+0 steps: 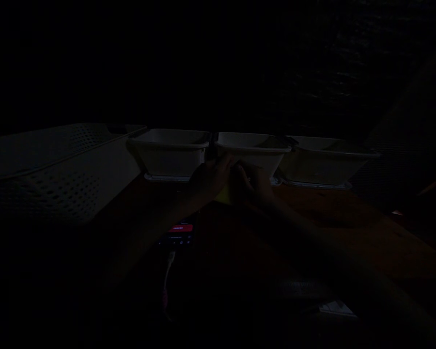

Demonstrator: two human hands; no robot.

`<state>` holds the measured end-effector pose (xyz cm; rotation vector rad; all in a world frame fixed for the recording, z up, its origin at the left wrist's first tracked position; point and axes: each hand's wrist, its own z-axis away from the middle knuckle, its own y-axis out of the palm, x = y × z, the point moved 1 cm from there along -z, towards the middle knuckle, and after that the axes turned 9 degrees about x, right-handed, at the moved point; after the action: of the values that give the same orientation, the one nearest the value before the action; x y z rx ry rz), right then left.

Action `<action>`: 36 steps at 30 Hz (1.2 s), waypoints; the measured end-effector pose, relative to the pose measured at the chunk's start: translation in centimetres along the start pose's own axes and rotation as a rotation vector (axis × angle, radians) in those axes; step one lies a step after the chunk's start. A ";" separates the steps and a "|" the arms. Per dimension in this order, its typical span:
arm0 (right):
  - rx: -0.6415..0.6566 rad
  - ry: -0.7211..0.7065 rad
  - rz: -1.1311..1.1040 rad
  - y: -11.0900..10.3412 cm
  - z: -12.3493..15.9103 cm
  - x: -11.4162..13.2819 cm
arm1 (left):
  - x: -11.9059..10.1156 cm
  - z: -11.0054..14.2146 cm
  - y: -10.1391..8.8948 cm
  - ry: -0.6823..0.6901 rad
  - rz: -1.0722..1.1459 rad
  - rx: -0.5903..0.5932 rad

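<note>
The picture is very dark. My left hand [211,178] and my right hand [255,182] come together at the middle, in front of the central white bin. Both have curled fingers, closed around a yellow-green thing [224,196] whose lower part shows between and below them. Its kind is too dark to make out. Under my left forearm lies a phone [180,232] with its screen lit and a white cable [167,269] plugged into it.
Three white bins, the left bin [174,162], the middle bin [272,157] and the right bin [319,167], stand in a row on the wooden table [349,223]. A white perforated basket [112,169] is at the left. A pale flat item [337,308] lies near the front right.
</note>
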<state>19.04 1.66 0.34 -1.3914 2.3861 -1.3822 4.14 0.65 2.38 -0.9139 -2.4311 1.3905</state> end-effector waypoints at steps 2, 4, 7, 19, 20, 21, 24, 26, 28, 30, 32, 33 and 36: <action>0.041 0.002 -0.002 0.2 0.0 0.0 | 0.0 -0.1 -0.1 0.016 0.045 -0.005; 0.073 -0.002 -0.006 0.4 0.1 -0.1 | 0.0 -0.1 -0.3 0.042 0.072 -0.034; 0.121 -0.007 -0.011 0.6 0.2 -0.2 | 0.1 0.0 -0.5 0.079 0.085 -0.082; 0.073 -0.032 -0.026 1.0 -0.1 -0.8 | 0.5 0.4 -0.4 0.002 0.021 -0.160; 0.056 -0.030 -0.045 1.0 -0.1 -0.8 | 0.5 0.4 -0.4 -0.007 0.021 -0.177; 0.041 -0.029 -0.062 1.0 -0.1 -0.9 | 0.6 0.3 -0.3 -0.011 0.022 -0.193; 0.023 -0.034 -0.091 0.8 -0.1 -0.7 | 0.7 0.2 -0.1 -0.010 0.030 -0.217; 0.035 -0.031 -0.101 0.7 0.0 -0.5 | 0.9 0.1 -0.1 -0.015 0.028 -0.209; 0.048 -0.029 -0.100 0.7 0.1 -0.3 | 0.9 0.1 -0.1 -0.026 0.018 -0.189; 0.059 -0.046 -0.088 0.6 0.1 -0.2 | 0.9 0.1 -0.1 -0.023 0.008 -0.169; 0.073 -0.065 -0.066 0.6 0.1 -0.1 | 0.8 0.1 -0.2 0.001 0.012 -0.148; 0.083 -0.068 -0.054 0.6 0.1 -0.1 | 0.8 0.0 -0.2 0.018 0.018 -0.138; 0.111 -0.053 -0.019 0.8 0.2 -0.1 | 0.6 0.0 -0.2 0.061 0.043 -0.116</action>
<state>18.66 1.81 -0.38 -1.4079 2.2329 -1.4383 3.60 0.97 2.46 -1.0244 -2.4819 1.2275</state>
